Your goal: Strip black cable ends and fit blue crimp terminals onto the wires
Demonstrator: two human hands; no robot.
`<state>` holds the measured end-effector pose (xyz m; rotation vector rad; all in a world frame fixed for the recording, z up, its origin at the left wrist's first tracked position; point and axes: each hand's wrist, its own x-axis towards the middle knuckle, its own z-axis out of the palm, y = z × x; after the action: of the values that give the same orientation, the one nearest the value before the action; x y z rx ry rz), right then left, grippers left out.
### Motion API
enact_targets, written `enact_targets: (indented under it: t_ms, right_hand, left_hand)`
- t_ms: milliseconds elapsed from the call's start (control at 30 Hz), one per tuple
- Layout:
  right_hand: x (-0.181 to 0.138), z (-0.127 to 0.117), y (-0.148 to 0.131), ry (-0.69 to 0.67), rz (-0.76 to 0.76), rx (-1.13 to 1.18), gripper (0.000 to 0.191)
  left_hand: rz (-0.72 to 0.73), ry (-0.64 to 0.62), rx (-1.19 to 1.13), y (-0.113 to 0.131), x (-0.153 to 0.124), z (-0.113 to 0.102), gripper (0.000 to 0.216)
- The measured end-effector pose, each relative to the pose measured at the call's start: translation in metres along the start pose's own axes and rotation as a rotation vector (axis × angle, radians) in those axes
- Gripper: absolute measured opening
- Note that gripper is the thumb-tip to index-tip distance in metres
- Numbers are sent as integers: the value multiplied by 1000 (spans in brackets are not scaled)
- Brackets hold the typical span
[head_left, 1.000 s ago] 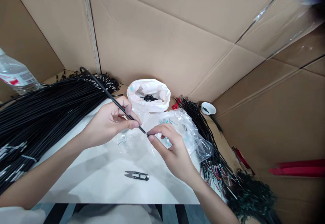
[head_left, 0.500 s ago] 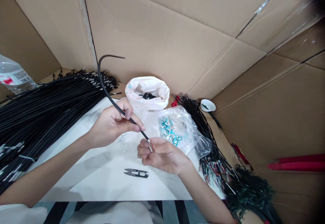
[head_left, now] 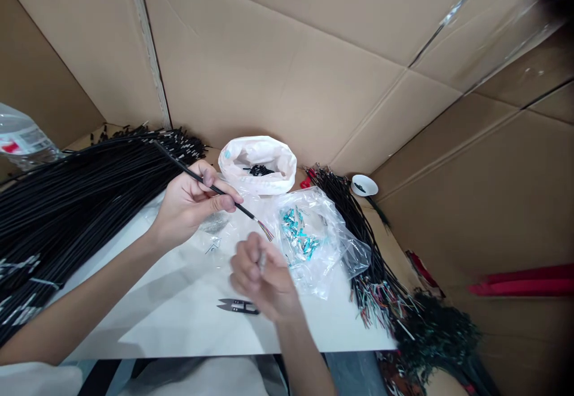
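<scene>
The left hand [head_left: 188, 204] pinches a black cable [head_left: 192, 174] between thumb and forefinger, not far behind its stripped tip. The cable's long axis runs on a slant: its far length climbs up and leftward past the left hand toward the pile of cables [head_left: 67, 192], while its near end points down and rightward, where thin coloured wires [head_left: 265, 232] fan out of the sheath. That bare end hangs in the air just above and slightly right of the right hand [head_left: 264, 279], close but apart from it.

The right hand is curled loosely, fingers folded toward the thumb. It is blurred, and something small and pale may sit at its fingertips, but I cannot tell whether it grips anything. Of the two, the right hand is the nearer to the wire tips; the left is the only one on the cable.

Snips [head_left: 235, 306] lie flat on the white surface [head_left: 179, 330], just under and left of the right hand. A clear bag [head_left: 332, 246] of teal parts sits just right of it. A white bag [head_left: 260, 160] stands beyond both hands.
</scene>
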<state>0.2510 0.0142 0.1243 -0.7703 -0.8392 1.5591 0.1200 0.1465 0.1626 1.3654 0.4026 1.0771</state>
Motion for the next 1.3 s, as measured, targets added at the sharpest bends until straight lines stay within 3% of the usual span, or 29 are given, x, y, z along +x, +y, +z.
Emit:
enact_targets:
  t_ms: [67, 167, 233, 333, 567, 633, 700, 833, 900, 967, 1033, 1133, 1300]
  right_hand:
    - [-14, -29, -28, 126, -93, -337, 46]
    - [-32, -78, -64, 500, -186, -789, 31]
    - [-35, -107, -75, 660, -159, -1092, 26]
    - [-30, -135, -74, 736, -29, -1416, 26]
    - [-17, -142, -61, 814, 84, -1550, 23]
    - [-17, -135, -61, 839, 105, -1565, 23]
    - [-19, -122, -59, 825, 14, -1541, 25]
    - [-20, -82, -43, 662, -524, -1233, 29]
    - [-17, -62, -33, 449, -632, -1033, 26]
    - [-12, -47, -26, 374, -631, -939, 17]
    - [-6, -38, -21, 401, -578, -867, 10]
    - [1, -36, -18, 428, -463, -660, 13]
    - [4, -40, -18, 356, -316, -381, 23]
  left_hand:
    - [-15, 15, 33, 2, 1, 0, 48]
    - [-34, 36, 58, 2, 2, 2, 46]
    - [-55, 20, 34, 2, 2, 4, 44]
    - [-79, -8, 20, 1, 2, 7, 42]
    - [-93, -27, 10, 0, 3, 8, 45]
    - [-103, -33, 4, -1, 2, 8, 45]
    - [-109, -44, 2, -2, 1, 10, 46]
    - [-139, -26, 28, -6, -2, 16, 48]
    - [-143, -10, 46, -9, -3, 17, 48]
    - [-139, -3, 65, -10, -4, 18, 46]
    - [-133, 4, 88, -11, -4, 17, 45]
    - [-127, 31, 128, -10, -3, 14, 45]
    - [-147, 54, 151, -9, -4, 14, 46]
